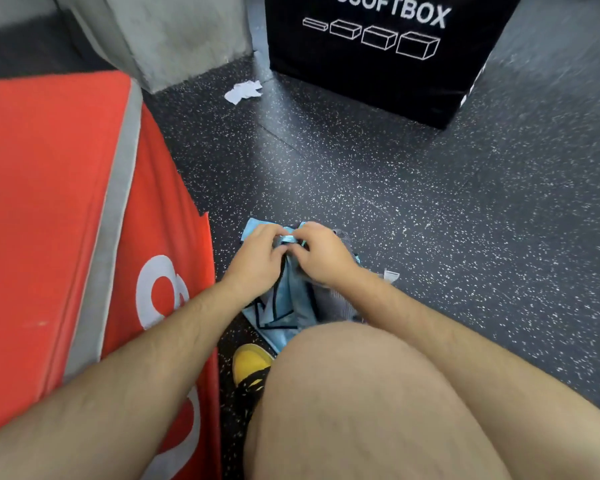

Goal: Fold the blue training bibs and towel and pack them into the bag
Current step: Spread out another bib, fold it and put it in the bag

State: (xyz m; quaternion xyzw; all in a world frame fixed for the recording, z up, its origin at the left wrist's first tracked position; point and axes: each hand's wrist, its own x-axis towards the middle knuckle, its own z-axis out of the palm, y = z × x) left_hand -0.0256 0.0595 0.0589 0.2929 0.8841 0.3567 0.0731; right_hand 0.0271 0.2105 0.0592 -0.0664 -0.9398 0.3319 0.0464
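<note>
Bare knee (361, 393) fills the bottom of the view, right of the red box (49, 220). Yellow-and-black shoe (252, 363) stands on the speckled floor (465, 237), just beside the red box's near corner and partly hidden by the knee.

Blue bibs (281, 306) lie bunched on the floor, right of the red box and just beyond the knee; dark trim shows. Grey cloth (333, 299) touches the bibs on the side away from the red box. Towel or bag: cannot tell. Small white tag (391, 274) lies further right.

Left hand (257, 258) and right hand (323, 254) meet over the pile, close together. Fingers (274, 233) of both hands are curled, pinching one narrow blue bib edge between them.

Beyond the red box: crumpled white paper (243, 91) on the floor, grey block (160, 36) at the red box's far corner, black box (378, 46) marked "SOFTBOX" further right.
</note>
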